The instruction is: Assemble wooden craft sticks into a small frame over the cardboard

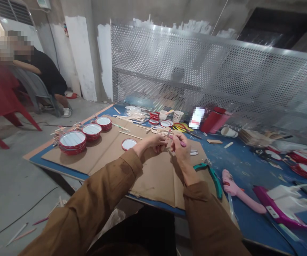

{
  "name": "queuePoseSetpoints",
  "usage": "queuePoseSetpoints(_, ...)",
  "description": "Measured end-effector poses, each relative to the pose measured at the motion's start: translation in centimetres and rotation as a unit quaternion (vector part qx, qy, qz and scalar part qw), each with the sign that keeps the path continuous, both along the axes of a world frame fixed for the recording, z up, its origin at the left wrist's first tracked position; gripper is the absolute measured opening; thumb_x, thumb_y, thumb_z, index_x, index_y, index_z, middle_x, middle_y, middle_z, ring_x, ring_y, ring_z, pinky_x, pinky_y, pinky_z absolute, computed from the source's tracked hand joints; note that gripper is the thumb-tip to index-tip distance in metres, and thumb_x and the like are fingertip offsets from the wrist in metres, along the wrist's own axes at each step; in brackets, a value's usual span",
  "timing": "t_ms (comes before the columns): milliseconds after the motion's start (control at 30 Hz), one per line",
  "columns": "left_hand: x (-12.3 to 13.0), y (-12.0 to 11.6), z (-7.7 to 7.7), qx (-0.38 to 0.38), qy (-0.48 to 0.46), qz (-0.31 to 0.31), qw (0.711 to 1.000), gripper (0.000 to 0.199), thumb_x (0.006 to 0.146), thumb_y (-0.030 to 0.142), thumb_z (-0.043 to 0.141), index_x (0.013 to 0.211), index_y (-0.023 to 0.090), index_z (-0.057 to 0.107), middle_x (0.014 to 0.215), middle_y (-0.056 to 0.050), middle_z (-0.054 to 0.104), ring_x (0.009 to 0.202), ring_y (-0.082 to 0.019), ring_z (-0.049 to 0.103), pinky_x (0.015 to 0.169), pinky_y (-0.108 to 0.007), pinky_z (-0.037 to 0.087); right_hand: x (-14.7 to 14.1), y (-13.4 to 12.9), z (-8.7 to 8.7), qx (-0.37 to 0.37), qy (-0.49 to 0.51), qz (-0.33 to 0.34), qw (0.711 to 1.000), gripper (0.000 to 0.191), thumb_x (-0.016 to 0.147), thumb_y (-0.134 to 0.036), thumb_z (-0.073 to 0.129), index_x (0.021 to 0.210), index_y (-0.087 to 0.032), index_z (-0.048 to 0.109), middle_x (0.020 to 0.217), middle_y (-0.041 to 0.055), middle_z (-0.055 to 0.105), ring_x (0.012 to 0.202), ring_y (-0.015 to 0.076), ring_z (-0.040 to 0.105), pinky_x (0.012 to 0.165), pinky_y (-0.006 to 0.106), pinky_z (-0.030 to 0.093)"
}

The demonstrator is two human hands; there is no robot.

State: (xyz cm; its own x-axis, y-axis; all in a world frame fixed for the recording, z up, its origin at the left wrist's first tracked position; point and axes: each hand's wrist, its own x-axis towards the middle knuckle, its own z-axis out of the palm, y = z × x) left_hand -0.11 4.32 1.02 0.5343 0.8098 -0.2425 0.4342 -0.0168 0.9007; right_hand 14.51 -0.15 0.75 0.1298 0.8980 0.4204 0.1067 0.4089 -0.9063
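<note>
My left hand (153, 145) and my right hand (181, 149) meet above a brown cardboard sheet (153, 177) on the blue workbench. My right hand grips a slim pink stick (182, 143). A thin pale stick (168, 133) stands between my hands, and its lower end is hidden by my fingers. My left hand seems to pinch it, though I cannot tell for certain. Teal-handled pliers (212, 179) lie just below my right wrist. A small red-rimmed round disc (129, 144) lies on the cardboard, left of my left hand.
Stacks of red-rimmed round drums (72, 143) stand on the cardboard at left. Wooden sticks (129, 134) lie scattered behind them. A pink glue gun (233, 186) and a magenta glue gun (276, 209) lie at right. Perforated metal sheeting (196, 64) rises behind the bench. A seated person (47, 73) is at far left.
</note>
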Motion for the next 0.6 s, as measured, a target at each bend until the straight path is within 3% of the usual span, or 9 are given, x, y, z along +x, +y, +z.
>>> queuePoseSetpoints(200,0.01,0.39,-0.49,-0.003,-0.014,-0.002,1.0,0.019,0.1,0.025,0.055,0.083,0.016,0.055,0.059,0.002,0.06,0.042,-0.008,0.053,0.048,-0.017,0.045,0.04,0.09,-0.05,0.002,-0.008,-0.005,1.0,0.032,0.079,-0.052,0.067,0.075,-0.021,0.059,0.048,-0.0082,0.052,0.036,0.0078,0.045,0.037,0.019,0.035)
queuePoseSetpoints(600,0.14,0.05,0.17,0.007,0.017,0.002,1.0,0.023,0.103,0.021,0.045,0.081,0.017,0.051,0.057,0.003,0.058,0.041,-0.008,0.052,0.047,-0.017,0.045,-0.03,0.01,0.09,-0.001,-0.018,-0.009,1.0,0.032,0.079,-0.052,0.066,0.073,-0.022,0.057,0.046,-0.0083,0.051,0.035,0.008,0.044,0.037,0.019,0.036)
